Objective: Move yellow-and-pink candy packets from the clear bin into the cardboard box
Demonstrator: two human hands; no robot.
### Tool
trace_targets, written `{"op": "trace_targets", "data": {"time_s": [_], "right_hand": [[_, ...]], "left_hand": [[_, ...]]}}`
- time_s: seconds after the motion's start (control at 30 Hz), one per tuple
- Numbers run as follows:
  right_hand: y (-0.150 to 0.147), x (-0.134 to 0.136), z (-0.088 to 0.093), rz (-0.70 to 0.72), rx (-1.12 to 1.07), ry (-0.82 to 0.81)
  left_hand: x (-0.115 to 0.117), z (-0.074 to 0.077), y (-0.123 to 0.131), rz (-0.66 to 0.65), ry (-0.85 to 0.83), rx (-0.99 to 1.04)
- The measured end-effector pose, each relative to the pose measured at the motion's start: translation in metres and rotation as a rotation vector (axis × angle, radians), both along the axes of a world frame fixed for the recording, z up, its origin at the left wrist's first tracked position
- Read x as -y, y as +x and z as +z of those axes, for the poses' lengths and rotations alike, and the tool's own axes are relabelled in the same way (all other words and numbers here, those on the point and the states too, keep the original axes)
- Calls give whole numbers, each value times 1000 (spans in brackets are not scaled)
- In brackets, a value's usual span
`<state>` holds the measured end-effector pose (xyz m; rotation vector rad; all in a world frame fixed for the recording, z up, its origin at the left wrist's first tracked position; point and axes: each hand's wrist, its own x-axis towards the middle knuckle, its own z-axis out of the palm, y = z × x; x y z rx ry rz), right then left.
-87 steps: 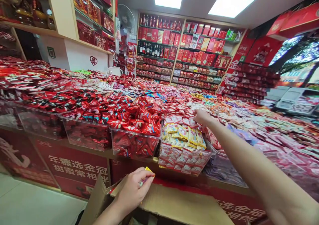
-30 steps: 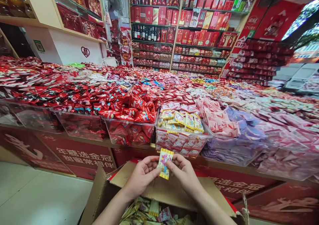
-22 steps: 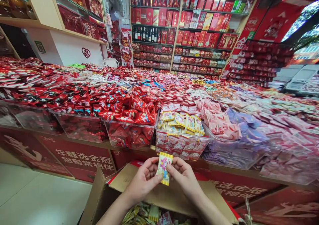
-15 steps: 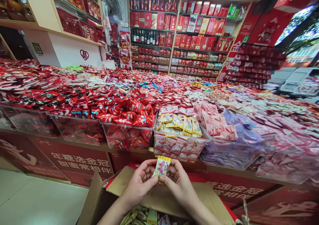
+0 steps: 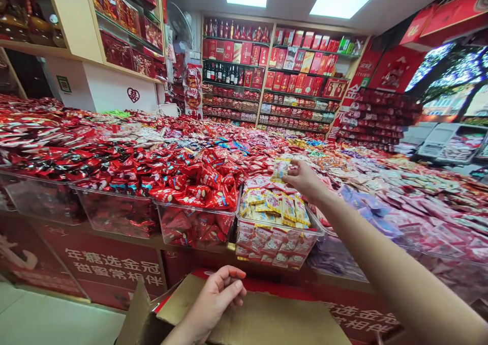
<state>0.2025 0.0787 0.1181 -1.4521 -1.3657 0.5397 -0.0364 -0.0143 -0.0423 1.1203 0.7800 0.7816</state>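
Observation:
My right hand (image 5: 303, 178) reaches over a clear plastic bin (image 5: 280, 224). It pinches a small yellow-edged wrapped candy (image 5: 281, 168) by its right side, above the back of the bin. Similar yellow and white wrapped candies (image 5: 272, 202) lie heaped on top in that bin, with pink cartoon-printed packets (image 5: 270, 240) showing through its front wall. Lower down, my left hand (image 5: 224, 294) hovers over an opened cardboard box (image 5: 282, 317). Its fingers are loosely curled, with a gap to the thumb, and nothing is in them. The box's contents are hidden now.
Left of the bin stands another clear bin (image 5: 196, 228) of red wrapped sweets. Purple packets (image 5: 368, 207) and pink ones lie to the right. Behind spreads a wide bed of mixed candies, backed by shelves (image 5: 267, 75) of bottles and red boxes.
Both hands were together over the box with the candy between them. My right hand has carried it up and forward above the bin; my left has let go. The view has tilted upward.

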Motion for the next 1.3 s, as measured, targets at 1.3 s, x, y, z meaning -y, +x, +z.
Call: {"op": "trace_targets", "data": {"time_s": [1.3], "right_hand": [[-44, 16, 7, 113, 676, -101]], "left_hand": [[-2, -6, 0, 18, 10, -28]]}}
